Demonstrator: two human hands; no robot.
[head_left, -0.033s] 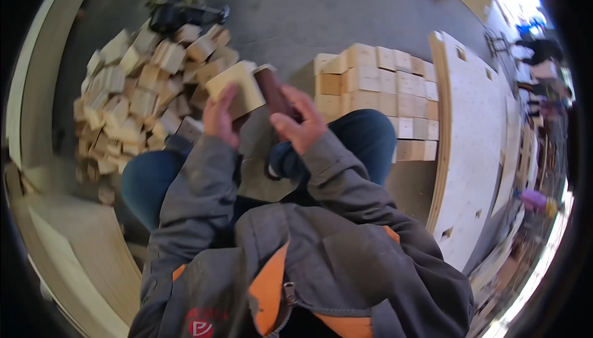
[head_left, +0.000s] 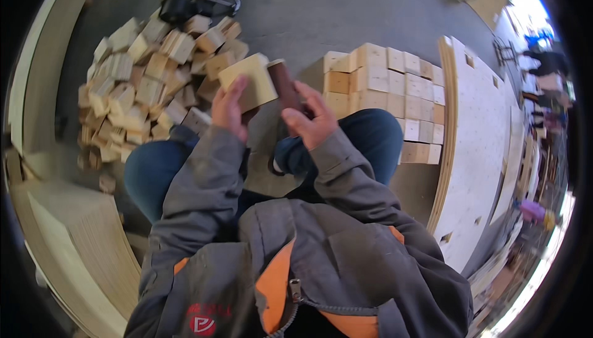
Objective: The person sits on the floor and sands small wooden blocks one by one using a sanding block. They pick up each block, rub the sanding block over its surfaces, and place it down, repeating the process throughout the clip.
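Note:
My left hand (head_left: pixel 230 108) is closed around a pale wooden block (head_left: pixel 251 82), with the thumb lying on its near face. My right hand (head_left: pixel 312 116) grips a narrow, dark red-brown block (head_left: pixel 285 85) by its right side; what kind of block it is I cannot make out. The dark block is tilted beside the wooden block's right edge, and I cannot tell whether the two touch. Both are held up in front of my knees, between a loose heap of wooden blocks (head_left: pixel 150 90) on the left and a neat stack of wooden blocks (head_left: pixel 378 83) on the right.
A black tool (head_left: pixel 193 6) lies at the heap's far edge. Right of the stack, large plywood panels (head_left: pixel 472 122) run along the floor (head_left: pixel 333 4). Stacked sheet material (head_left: pixel 92 239) is close at my lower left. At the far right are people (head_left: pixel 546 63) and timber.
The whole scene sits slightly farther right in the picture, as my head has turned a little. Both hands keep their hold on the same blocks, close together as before.

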